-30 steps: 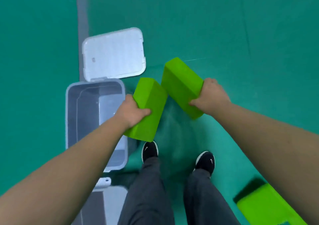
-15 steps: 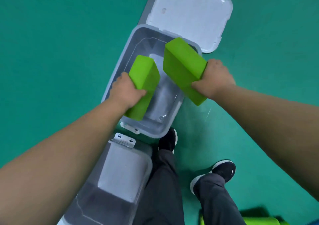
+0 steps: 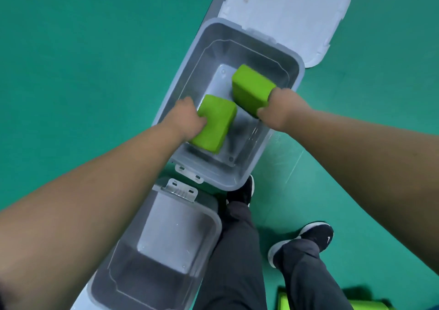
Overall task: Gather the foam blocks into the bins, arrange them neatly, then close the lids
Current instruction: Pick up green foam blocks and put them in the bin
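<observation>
Two green foam blocks are down inside the far grey bin. My left hand grips the nearer block, which sits low near the bin's front end. My right hand grips the farther block, held tilted over the bin's middle. The bin's white lid hangs open beyond its far end. A second grey bin with nothing in it stands closer to me. More green foam blocks lie on the floor at the bottom right, partly cut off.
The bins stand end to end on a green floor, their white latches facing each other. My legs and black shoes stand right of the near bin, one shoe touching the far bin's corner.
Both hands have lowered their blocks from above the rim down into the far bin. The view has shifted closer over the bins.
</observation>
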